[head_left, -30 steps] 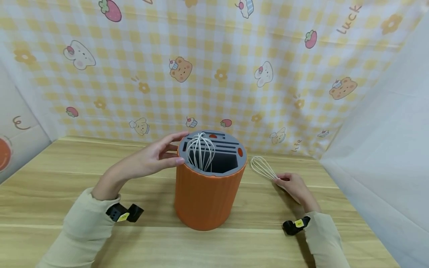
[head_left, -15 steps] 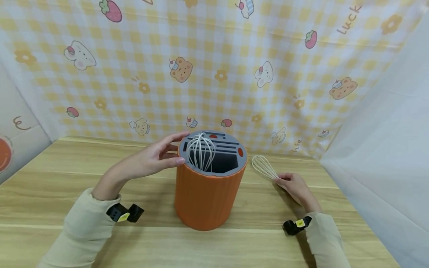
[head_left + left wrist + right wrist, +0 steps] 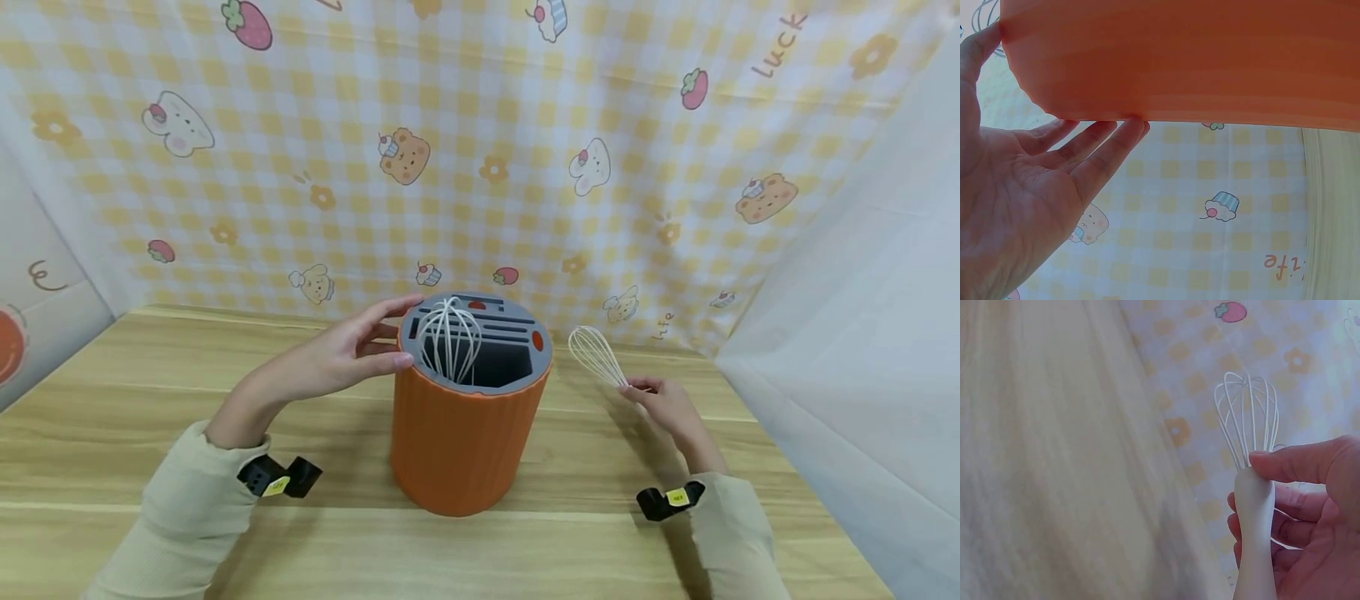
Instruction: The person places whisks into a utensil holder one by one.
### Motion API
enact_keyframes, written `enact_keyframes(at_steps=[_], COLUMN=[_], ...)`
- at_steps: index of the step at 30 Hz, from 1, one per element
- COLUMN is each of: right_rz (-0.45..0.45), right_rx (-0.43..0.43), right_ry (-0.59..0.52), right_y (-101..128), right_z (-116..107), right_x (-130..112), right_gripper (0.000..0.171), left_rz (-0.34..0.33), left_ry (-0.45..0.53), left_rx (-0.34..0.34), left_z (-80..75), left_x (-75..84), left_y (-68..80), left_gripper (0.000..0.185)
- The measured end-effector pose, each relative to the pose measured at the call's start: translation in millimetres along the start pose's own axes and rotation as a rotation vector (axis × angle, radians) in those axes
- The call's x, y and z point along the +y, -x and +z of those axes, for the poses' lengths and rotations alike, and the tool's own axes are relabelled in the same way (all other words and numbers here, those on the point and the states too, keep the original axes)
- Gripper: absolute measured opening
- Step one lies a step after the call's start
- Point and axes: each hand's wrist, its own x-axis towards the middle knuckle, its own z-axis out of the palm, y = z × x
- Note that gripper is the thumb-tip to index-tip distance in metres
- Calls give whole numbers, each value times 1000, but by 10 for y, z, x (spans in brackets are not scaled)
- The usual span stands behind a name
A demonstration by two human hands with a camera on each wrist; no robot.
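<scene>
At the left, the person's left hand point(image 3: 341, 357) reaches in from a cream knit sleeve point(image 3: 187, 517) with a small black clip-on device point(image 3: 279, 477) at the wrist. Its fingers are straight and relaxed, lying against the upper left side of a ribbed orange cylindrical utensil holder with a grey slotted top insert point(image 3: 465, 417); the thumb touches the rim and nothing is grasped. In the left wrist view the open palm point(image 3: 1016, 212) sits just under the holder's orange wall point(image 3: 1179, 56), fingertips touching it.

The holder stands upright on the light wooden table point(image 3: 150, 392), about mid-table. A white wire whisk point(image 3: 448, 337) stands in the left part of its large opening, wire head upward.

To the right of the holder, a second white whisk with a smooth white handle point(image 3: 597, 356) is held off the table, tilted with its wire head up and toward the holder, near but apart from it. The right hand point(image 3: 670, 408) grips its handle, thumb across the top and fingers curled around it, as the right wrist view shows point(image 3: 1310, 519) with the whisk point(image 3: 1250, 462).

Behind stands a yellow-and-white checked backdrop cloth printed with bears, strawberries and flowers point(image 3: 480, 150); a plain white cloth point(image 3: 862, 333) hangs at the right.
</scene>
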Motion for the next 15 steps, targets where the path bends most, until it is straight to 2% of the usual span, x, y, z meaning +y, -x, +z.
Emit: enact_keyframes(at_steps=[5, 12, 15], right_rz=[-1, -23, -42], right_rx=[31, 64, 84], right_ry=[-41, -202, -288], right_y=[10, 71, 100], right_z=[-57, -155, -188], right_x=[-69, -213, -264], right_gripper=[46, 51, 41], left_rz=[2, 4, 5], left_ry=[-3, 2, 4], left_rx=[2, 2, 2], left_z=[1, 1, 1], left_x=[2, 3, 1], left_y=[2, -2, -6], left_gripper=[67, 67, 67])
